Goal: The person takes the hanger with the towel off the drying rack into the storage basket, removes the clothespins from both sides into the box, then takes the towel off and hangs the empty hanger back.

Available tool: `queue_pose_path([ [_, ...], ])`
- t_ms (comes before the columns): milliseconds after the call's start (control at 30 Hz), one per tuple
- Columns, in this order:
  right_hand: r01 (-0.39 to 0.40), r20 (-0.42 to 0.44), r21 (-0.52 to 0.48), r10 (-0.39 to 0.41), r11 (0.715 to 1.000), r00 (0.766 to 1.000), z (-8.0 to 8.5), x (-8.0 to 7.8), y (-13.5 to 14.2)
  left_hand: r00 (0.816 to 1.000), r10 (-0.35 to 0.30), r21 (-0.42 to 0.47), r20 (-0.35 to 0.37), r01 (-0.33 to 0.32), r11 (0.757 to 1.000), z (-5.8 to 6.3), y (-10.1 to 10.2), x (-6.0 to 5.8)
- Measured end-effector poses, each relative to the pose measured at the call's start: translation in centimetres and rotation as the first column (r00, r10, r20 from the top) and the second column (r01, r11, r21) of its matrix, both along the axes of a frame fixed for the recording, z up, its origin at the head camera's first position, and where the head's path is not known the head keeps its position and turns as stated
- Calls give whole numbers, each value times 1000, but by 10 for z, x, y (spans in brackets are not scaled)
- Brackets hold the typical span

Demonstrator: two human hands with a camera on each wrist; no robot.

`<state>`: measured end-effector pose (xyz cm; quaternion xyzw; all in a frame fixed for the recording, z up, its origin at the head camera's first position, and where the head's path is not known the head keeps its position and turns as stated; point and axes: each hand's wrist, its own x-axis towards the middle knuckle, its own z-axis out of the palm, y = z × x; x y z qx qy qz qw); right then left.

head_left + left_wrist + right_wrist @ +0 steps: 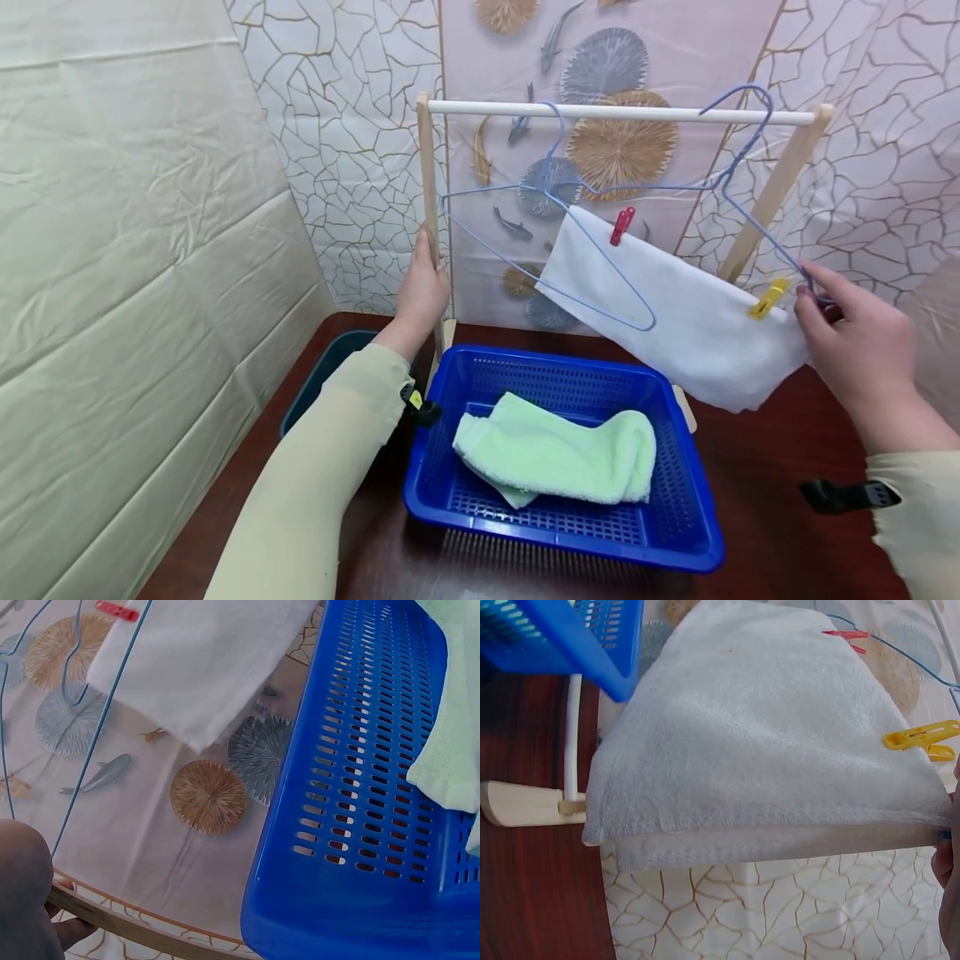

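My right hand point(862, 350) pinches the right corner of a blue wire hanger point(738, 162). Folded over that hanger is a white towel point(675, 325), tilted down to the right, with a red clothespin point(622, 226) and a yellow clothespin point(768, 298) on its upper edge. The hanger's hook is level with the white rod point(622, 112) of a drying rack; whether it bears on the rod I cannot tell. At the rack's left side, my left hand point(423, 287) grips the wooden post point(427, 167). A bare blue hanger point(551, 158) hangs from the rod.
Below the rack stands a blue plastic basket point(562, 550) holding a light green towel point(562, 454). Behind my left forearm is a dark teal bin point(315, 375), partly hidden. All stand on a dark reddish-brown table point(765, 517), with a patterned backdrop point(345, 158) close behind.
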<state>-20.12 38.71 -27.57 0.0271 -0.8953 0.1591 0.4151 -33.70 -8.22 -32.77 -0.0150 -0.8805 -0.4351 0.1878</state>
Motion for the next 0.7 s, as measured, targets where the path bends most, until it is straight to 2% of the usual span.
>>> queue_pose_path([
  [167,30,-13,-40,-31,999,999,-3,10,13,998,-55,50,5,55,997,-2,-5,2],
  [367,48,-19,-87,-49,995,999,-6,21,29,997,-81,62,9,81,995,-4,-12,2],
  [467,20,-27,-155,-25,988,999,-10,26,36,997,-82,44,6,82,996,-5,-14,3],
  [567,-54,-88,-244,33,968,996,-14,29,43,996,-85,28,-15,85,996,-6,-16,4],
  [700,-82,-162,-269,39,960,986,-20,37,52,994,-94,33,-50,96,995,-8,-19,8],
])
